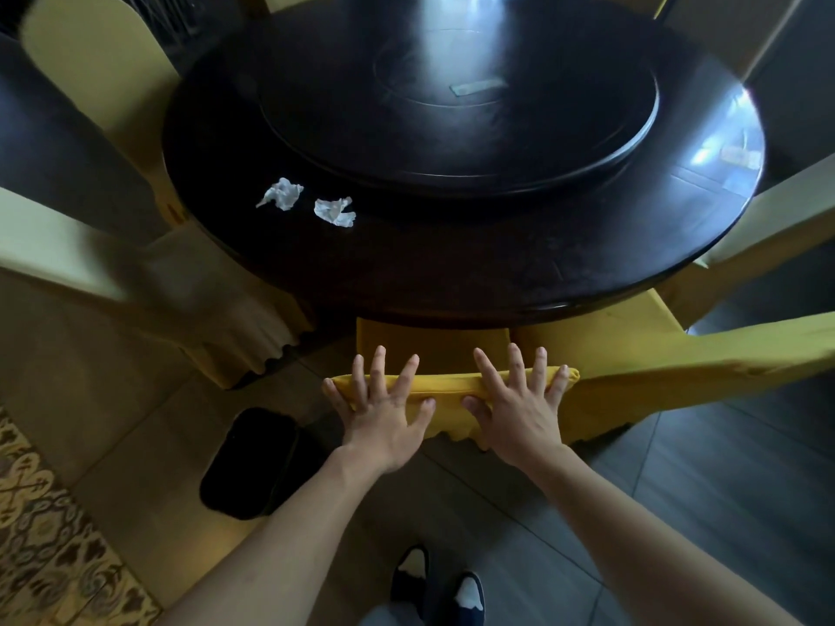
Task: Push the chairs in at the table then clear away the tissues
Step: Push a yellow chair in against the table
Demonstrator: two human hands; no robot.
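Note:
A yellow-covered chair (445,385) stands right in front of me, its seat tucked under the near edge of the dark round table (497,273). My left hand (384,411) and my right hand (519,406) lie flat on top of the chair's backrest, fingers spread and pointing toward the table, thumbs on the near side. Neither hand curls around anything. Two crumpled white tissues lie on the table's left part, one tissue (282,194) farther left and the other tissue (335,211) beside it.
A raised dark turntable (452,142) fills the table's middle. More yellow-covered chairs ring the table: one chair at the left (135,282), one at the back left (104,74), one at the right (677,354). A black bin (253,463) stands on the tiled floor left of my arms.

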